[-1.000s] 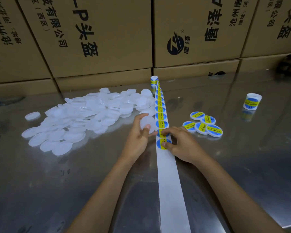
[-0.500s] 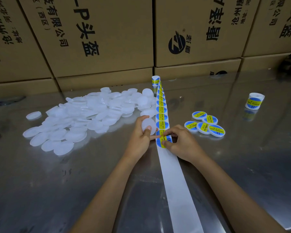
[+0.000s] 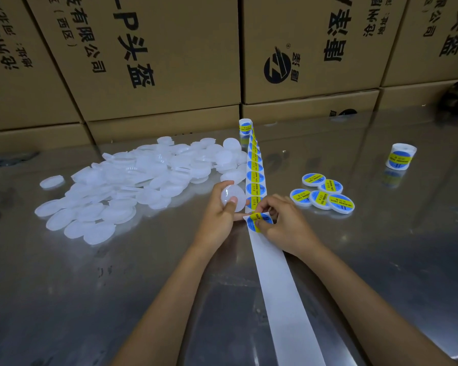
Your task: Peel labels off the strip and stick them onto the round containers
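Observation:
A white backing strip [image 3: 278, 281] runs from the near edge up the steel table to a label roll [image 3: 245, 126]. Blue and yellow round labels fill its far half. My left hand [image 3: 218, 217] holds a plain white round container [image 3: 233, 198] just left of the strip, one finger pressing the strip's edge. My right hand [image 3: 283, 223] pinches a blue and yellow label [image 3: 259, 220], partly lifted off the strip. A heap of unlabelled white round containers [image 3: 122, 180] lies to the left. Several labelled containers [image 3: 323, 194] sit to the right of the strip.
Stacked cardboard boxes [image 3: 156, 62] with black print wall off the back of the steel table [image 3: 90, 286]. A second label roll [image 3: 400, 157] stands at the right. One stray white container [image 3: 52, 181] lies left of the heap.
My right hand has lifted the nearest label's edge off the strip. My left hand keeps holding the white container beside it.

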`<state>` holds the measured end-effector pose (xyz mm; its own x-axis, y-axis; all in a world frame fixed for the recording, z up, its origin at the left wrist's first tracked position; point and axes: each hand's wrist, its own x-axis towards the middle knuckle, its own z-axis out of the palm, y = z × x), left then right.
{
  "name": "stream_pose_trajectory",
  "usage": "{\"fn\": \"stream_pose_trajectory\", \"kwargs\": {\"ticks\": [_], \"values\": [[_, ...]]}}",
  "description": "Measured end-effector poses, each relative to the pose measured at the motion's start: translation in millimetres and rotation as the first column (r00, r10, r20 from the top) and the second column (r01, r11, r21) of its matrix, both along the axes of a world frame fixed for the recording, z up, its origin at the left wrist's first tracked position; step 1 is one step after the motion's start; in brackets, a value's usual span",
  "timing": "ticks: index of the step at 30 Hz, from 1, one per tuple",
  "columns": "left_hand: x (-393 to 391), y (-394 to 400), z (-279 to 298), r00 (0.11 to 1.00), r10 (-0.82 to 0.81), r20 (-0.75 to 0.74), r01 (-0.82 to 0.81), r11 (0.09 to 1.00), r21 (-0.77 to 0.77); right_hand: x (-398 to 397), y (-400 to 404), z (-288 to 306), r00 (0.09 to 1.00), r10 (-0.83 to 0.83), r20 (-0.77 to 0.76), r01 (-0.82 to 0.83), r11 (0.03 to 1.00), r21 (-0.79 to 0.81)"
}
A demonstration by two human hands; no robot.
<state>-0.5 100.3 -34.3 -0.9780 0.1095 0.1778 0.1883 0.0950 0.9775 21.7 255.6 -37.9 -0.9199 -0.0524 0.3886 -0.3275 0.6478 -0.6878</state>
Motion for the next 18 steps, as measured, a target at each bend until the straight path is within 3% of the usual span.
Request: {"fn": "stream_pose_trajectory", "kwargs": {"ticks": [5, 9, 13, 16, 18], "values": [[-2.0, -0.4, -1.8, 0.999, 0.014, 0.038, -0.012, 0.999, -0.04, 4.4, 0.5, 4.6, 0.992, 0.063, -0.11, -0.061, 0.998, 0.018], [-1.9, -0.1, 0.0, 0.999, 0.022, 0.033, -0.02, 0.999, -0.049, 6.4, -3.6, 11.1, 0.993, 0.087, -0.08, -0.102, 0.971, -0.214], [2.4, 2.9, 4.6, 0.998, 0.003, 0.057, -0.003, 1.0, 0.006, 6.9, 4.0, 20.5, 0.985, 0.17, 0.034, -0.105, 0.741, -0.663], [5.7, 4.3, 9.2, 0.998, -0.014, 0.069, 0.008, 0.997, 0.079, 7.0, 10.7, 22.5, 0.983, 0.183, 0.025, -0.1, 0.64, -0.762], [7.3, 3.2, 13.5, 0.999, 0.015, 0.047, -0.021, 0.991, 0.129, 6.9, 9.3, 22.7, 0.983, 0.18, 0.02, -0.103, 0.647, -0.756]]}}
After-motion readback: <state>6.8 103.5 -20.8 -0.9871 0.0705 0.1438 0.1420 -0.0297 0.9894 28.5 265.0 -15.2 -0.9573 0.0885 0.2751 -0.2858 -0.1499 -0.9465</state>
